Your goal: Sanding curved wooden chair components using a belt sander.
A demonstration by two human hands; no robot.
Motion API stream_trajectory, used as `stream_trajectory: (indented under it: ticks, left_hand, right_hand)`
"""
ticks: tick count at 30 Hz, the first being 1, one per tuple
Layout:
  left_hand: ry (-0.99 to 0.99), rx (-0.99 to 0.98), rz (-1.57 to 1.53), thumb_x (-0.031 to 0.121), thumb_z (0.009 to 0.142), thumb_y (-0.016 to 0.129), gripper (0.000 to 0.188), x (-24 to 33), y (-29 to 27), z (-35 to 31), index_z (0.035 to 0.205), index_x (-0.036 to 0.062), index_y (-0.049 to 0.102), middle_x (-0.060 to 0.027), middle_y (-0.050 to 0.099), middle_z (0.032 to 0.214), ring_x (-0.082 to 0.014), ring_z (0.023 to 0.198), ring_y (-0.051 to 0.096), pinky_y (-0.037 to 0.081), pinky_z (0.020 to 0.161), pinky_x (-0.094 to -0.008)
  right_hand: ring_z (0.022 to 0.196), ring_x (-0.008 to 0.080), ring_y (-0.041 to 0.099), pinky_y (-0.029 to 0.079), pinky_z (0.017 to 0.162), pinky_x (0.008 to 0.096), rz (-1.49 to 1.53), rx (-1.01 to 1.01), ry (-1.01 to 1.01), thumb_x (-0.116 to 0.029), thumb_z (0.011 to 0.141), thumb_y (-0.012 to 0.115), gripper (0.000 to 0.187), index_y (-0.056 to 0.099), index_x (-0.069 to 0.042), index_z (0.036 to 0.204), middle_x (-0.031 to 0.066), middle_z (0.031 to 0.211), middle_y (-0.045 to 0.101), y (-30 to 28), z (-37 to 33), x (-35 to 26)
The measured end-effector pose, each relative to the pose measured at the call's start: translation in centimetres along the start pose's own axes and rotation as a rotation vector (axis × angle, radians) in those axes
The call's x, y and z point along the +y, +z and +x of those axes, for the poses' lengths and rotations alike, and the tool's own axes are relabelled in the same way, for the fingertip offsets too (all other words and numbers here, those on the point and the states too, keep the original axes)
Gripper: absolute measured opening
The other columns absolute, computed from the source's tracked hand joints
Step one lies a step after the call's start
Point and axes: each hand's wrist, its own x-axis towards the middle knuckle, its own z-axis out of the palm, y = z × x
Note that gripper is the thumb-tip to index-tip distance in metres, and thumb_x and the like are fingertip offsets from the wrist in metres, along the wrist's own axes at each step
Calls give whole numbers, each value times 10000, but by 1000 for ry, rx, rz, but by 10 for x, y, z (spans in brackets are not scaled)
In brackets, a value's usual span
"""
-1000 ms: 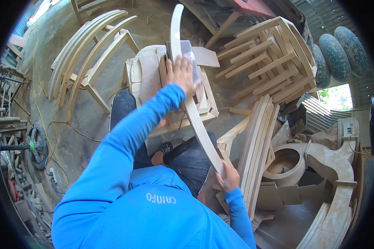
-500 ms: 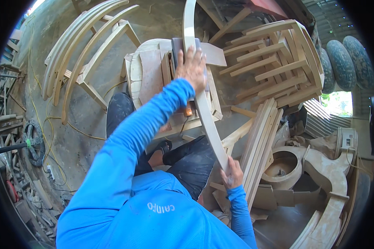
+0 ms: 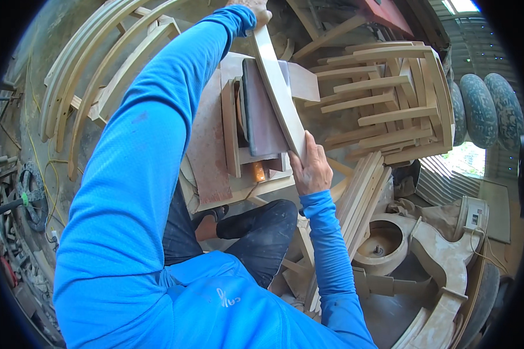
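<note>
A long, slightly curved wooden strip [image 3: 278, 87] slants across a flat greyish-mauve board [image 3: 260, 113] on the work stand. Out at the far end, close to the picture's top edge, my left hand [image 3: 255, 9] is closed around the strip. My right hand [image 3: 313, 168] grips the near end, thumb on one side and fingers on the other. Upright wooden pieces [image 3: 231, 128] stand beside the mauve board. Below the board an orange handle [image 3: 258, 172] shows; what it belongs to is hidden. A reddish-brown thin panel [image 3: 209, 157] lies on the stand's left part.
Curved wooden frames [image 3: 90, 75] stand at the far left, and stacked chair-like frames [image 3: 384, 96] at the right. Long planks [image 3: 358, 203] lean right of my forearm. A round dusty machine housing [image 3: 384, 244] sits at lower right. A yellow cord [image 3: 51, 174] runs along the left floor.
My left hand has slid from the strip's middle to its far end. The strip and my right hand have moved away from my body, uncovering more of the mauve board.
</note>
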Motion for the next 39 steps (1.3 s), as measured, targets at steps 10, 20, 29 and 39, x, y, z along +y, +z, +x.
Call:
stream_trajectory:
  ticks: [10, 20, 29, 39]
  left_hand:
    - [-114, -83, 178, 393, 944, 513, 771, 123, 5, -146, 1607, 53, 315, -167, 221, 1702, -342, 1594, 127, 71, 1276, -579]
    - [-160, -144, 115, 382, 923, 538, 852, 186, -7, -226, 1626, 14, 227, -157, 162, 1720, -289, 1609, 77, 49, 1271, -594]
    - [-132, -67, 129, 373, 834, 617, 925, 261, -1, -336, 1595, -34, 283, -225, 194, 1690, -351, 1602, 78, 50, 1254, -629]
    - [-125, -70, 118, 379, 877, 563, 853, 132, 25, -140, 1602, 21, 293, -149, 233, 1696, -300, 1596, 133, 114, 1259, -620]
  right_hand:
    - [904, 374, 675, 550, 762, 447, 57, -76, -13, -154, 810, 812, 713, 518, -56, 1452, 177, 1074, 657, -49, -182, 32]
    - [924, 354, 668, 498, 783, 447, -40, -251, 125, -111, 684, 830, 644, 602, -108, 1286, 131, 1032, 703, -136, -444, 94]
    - [958, 369, 652, 485, 820, 471, -111, -623, 369, -109, 638, 817, 470, 626, -141, 1066, 110, 986, 675, -178, -568, 152]
    - [939, 422, 645, 516, 817, 490, -32, -284, 368, -7, 690, 648, 381, 633, -97, 1060, 163, 966, 668, -114, -375, 120]
